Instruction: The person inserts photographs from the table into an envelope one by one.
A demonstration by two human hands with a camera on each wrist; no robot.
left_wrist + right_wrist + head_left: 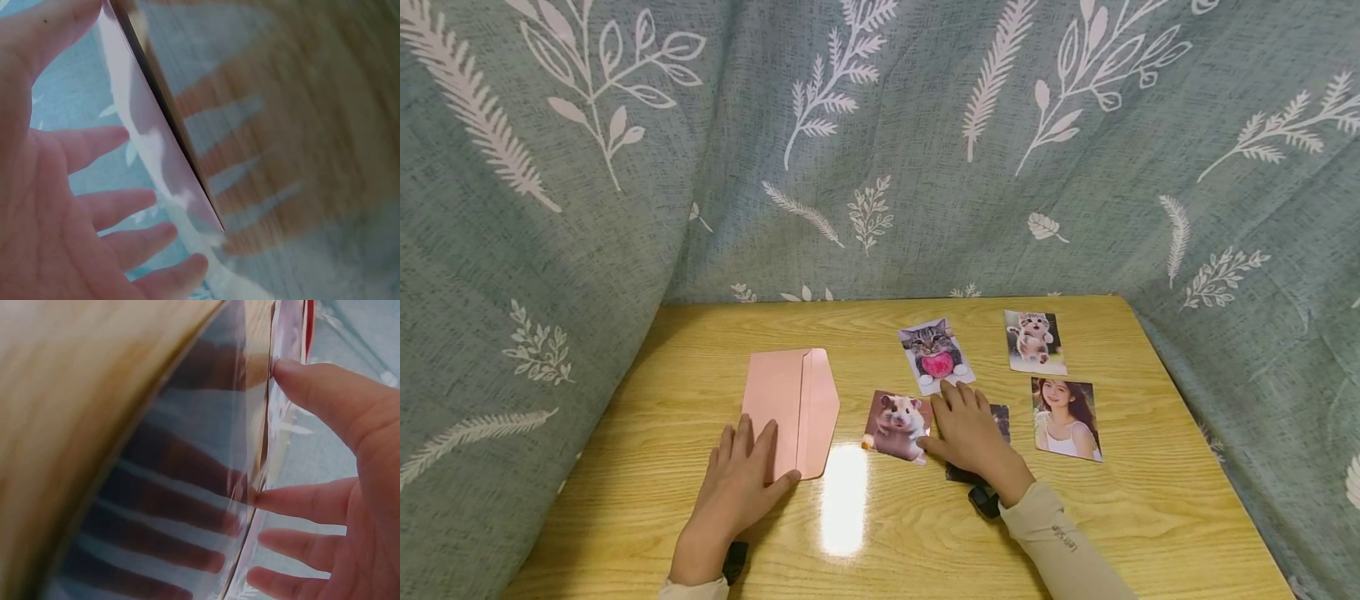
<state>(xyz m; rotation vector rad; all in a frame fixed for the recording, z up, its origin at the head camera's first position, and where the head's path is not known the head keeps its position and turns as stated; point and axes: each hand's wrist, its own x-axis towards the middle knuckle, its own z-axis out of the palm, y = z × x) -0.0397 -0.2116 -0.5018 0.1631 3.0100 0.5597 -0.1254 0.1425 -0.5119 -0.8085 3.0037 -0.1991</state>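
A pink envelope (772, 400) lies on the table with its flap (820, 408) spread out to the right. My left hand (737, 471) is over the envelope's lower left part, fingers extended, thumb near its bottom edge. Fingers spread, my right hand (966, 429) reaches over a dark photo (1000, 417) and hides much of it. Its thumb is at the right edge of a hamster photo (895, 425), and its fingertips are by the lower edge of a photo of a cat with a pink round thing (934, 350). Neither hand grips anything.
Farther right lie a kitten photo (1036, 342) and, below it, a photo of a person in a white top (1066, 418). A leaf-patterned green-blue cloth (917, 225) hangs around the wooden table (700, 333). Bright glare (844, 500) shows between the hands.
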